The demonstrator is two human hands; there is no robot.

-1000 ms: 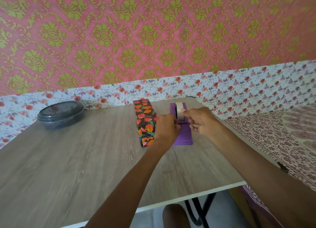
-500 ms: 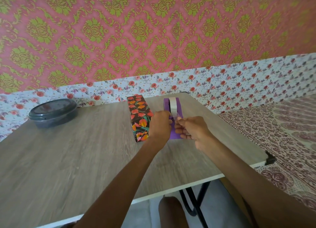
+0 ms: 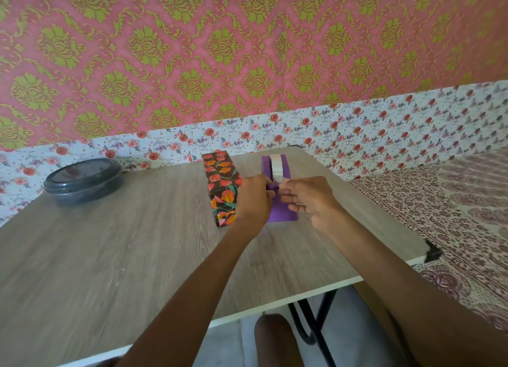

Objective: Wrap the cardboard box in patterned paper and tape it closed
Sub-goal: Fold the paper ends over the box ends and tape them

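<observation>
standing on its long narrow side near the far edge of the wooden table [image 3: 137, 243], the wrapped box [image 3: 221, 190] is fully covered in dark paper printed with orange and red flowers, and its near end shows folded flaps. no writing or label on it can be read.

just to its right sits a purple tape dispenser [image 3: 284, 214] with a pale tape roll [image 3: 276, 167] upright in its cradle. the left hand [image 3: 254, 198] lies between box and dispenser, its back touching or nearly touching the box's right face, its fingers curled onto the dispenser's left side near the cutter end, holding it. the right hand [image 3: 308, 196] is at the dispenser's other side, thumb and forefinger pinched together at the near side of the roll on the loose end of the tape, the remaining fingers curled beneath; the blur there hides how much tape is drawn out. neither hand grips the box; it stands free just left of the left hand's knuckles.

a round dark lidded container [image 3: 82, 179] rests at the table's far left, well apart from the box. a patterned cloth [image 3: 453, 201] covers the surface to the right of the table.
</observation>
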